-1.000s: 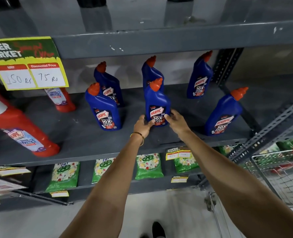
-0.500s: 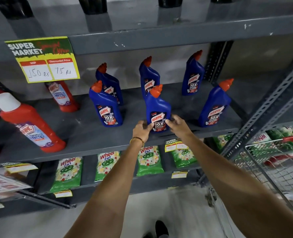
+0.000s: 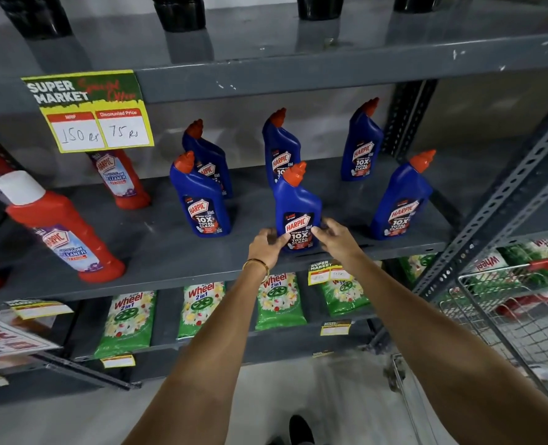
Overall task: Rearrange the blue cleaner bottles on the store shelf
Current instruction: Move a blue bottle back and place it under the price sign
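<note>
Grey painted metal shelving (image 3: 157,252) fills the frame, its flat deck scuffed and its perforated angle-iron uprights (image 3: 503,200) running diagonally at the right. Six blue cleaner bottles stand upright on the middle shelf, each glossy moulded plastic with a bent neck and a ribbed orange cap. Three sit in a back row: one at centre left (image 3: 210,162), one at centre (image 3: 279,146), one further right (image 3: 361,146). Three stand nearer the front edge: one at centre left (image 3: 200,200), one at right (image 3: 401,200), and the front centre bottle (image 3: 298,213).

Both hands are on that front centre bottle, low on its body at label height. The left hand (image 3: 266,242) presses its fingertips to the bottle's left side, a thin gold bangle (image 3: 256,264) on the wrist. The right hand (image 3: 333,236) curls narrow around the right side, fingers touching the label edge. The bottle's base rests on the shelf, near the front lip.

At left stand smooth red bottles (image 3: 73,239) with white caps. A yellow and green price card (image 3: 92,114) hangs from the shelf above. Green crinkled detergent pouches (image 3: 202,306) lie on the shelf below. A wire trolley (image 3: 510,303) shows at lower right over a pale floor (image 3: 346,396).
</note>
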Motion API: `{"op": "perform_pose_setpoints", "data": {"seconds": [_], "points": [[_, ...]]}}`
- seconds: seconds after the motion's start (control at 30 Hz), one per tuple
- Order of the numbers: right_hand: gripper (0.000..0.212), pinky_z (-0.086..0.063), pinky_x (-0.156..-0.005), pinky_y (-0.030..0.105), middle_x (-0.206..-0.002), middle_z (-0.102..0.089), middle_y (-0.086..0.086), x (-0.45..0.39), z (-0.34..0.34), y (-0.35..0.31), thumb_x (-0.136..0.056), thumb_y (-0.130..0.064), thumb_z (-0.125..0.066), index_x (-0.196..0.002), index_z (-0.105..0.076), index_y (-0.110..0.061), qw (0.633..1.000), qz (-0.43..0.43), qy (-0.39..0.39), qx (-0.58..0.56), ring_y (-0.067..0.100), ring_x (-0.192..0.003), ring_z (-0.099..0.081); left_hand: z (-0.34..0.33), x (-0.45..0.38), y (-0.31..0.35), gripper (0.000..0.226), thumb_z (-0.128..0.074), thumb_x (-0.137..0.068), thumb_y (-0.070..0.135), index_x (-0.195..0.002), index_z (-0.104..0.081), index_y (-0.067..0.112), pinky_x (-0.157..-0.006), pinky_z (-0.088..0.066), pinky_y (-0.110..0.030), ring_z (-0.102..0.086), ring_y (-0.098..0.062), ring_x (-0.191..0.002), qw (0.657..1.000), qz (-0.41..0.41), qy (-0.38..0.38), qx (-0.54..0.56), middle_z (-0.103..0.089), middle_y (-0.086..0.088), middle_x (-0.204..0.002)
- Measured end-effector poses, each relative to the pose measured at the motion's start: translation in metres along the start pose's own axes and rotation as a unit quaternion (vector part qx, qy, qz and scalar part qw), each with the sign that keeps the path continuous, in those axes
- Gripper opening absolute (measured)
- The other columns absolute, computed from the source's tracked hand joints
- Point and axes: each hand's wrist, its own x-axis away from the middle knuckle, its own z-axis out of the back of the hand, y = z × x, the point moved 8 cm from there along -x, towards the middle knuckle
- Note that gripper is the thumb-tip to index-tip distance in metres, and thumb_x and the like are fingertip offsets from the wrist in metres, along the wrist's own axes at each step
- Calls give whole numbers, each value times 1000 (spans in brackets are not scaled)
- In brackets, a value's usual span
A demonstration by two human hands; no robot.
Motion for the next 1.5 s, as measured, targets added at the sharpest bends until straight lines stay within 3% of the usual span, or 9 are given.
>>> {"op": "perform_pose_setpoints", "data": {"seconds": [0.27, 0.47, 0.63, 0.7, 0.87, 1.07, 1.2, 1.4, 1.5], "points": [[73, -37, -109, 49, -140, -46, 17, 0, 8, 15, -80, -19, -68, -142, -30, -9, 992, -108, 64, 8, 31, -128, -46, 13, 3, -16, 53, -61, -84, 37, -122, -48, 4, -97, -47, -37, -58, -29, -110, 999, 19, 25, 18, -61, -15, -122], [62, -40, -98, 37, -135, -51, 20, 24, 2, 20, -81, -11, -65, -135, -38, -2, 974, -124, 190, -21, 28, -116, -52, 53, 12, -30, 57, -54, -88, 40, -131, -42, 3, -99, -39, -32, -51, -27, -121, 999, 14, 36, 7, -54, -13, -132], [39, -43, -89, 39, -122, -59, 24, 57, -30, 15, -82, -9, -61, -118, -53, 4, 961, -114, 251, 26, 37, -113, -54, 95, 20, -50, 59, -52, -90, 39, -133, -40, 2, -105, -34, -32, -48, -27, -125, 999, 3, 23, -26, -53, -14, -134], [33, -44, -84, 39, -115, -62, 23, 65, -47, 14, -80, -9, -62, -111, -57, 3, 962, -112, 247, 38, 37, -107, -57, 109, 21, -57, 60, -51, -90, 39, -136, -39, 2, -108, -31, -32, -45, -27, -129, 999, 3, 15, -42, -51, -14, -137], [42, -41, -82, 33, -122, -58, 20, 62, -93, 5, -81, -14, -64, -120, -53, -2, 971, -102, 207, 59, 32, -103, -56, 143, 19, -68, 61, -49, -91, 41, -136, -38, 3, -109, -31, -32, -43, -26, -130, 999, 3, 16, -51, -47, -13, -142], [54, -39, -99, 35, -138, -49, 15, 24, -142, -7, -84, -22, -62, -133, -44, -7, 984, -118, 116, 67, 29, -124, -48, 173, -2, -67, 62, -49, -90, 42, -136, -38, 2, -106, -35, -34, -44, -28, -129, 998, 6, 43, -47, -47, -14, -141], [55, -35, -102, 32, -143, -44, 14, 0, -163, -16, -88, -21, -57, -138, -38, -8, 989, -116, 73, 58, 28, -130, -43, 183, -18, -67, 55, -51, -90, 39, -128, -45, 0, -92, -39, -31, -49, -30, -122, 997, 16, 64, -43, -52, -17, -135], [65, -37, -109, 38, -144, -42, 17, -27, -189, -28, -88, -19, -60, -144, -28, -11, 996, -86, -1, 30, 25, -132, -42, 179, -42, -59, 46, -53, -91, 30, -126, -47, 2, -95, -41, -34, -51, -32, -120, 997, 10, 53, -49, -54, -18, -133], [62, -41, -102, 35, -137, -50, 12, -36, -195, -31, -88, -19, -59, -143, -29, -12, 997, -67, -15, 29, 23, -126, -48, 176, -50, -52, 44, -52, -92, 26, -129, -45, 4, -97, -40, -35, -50, -32, -121, 998, -6, 42, -35, -53, -17, -134]]}}
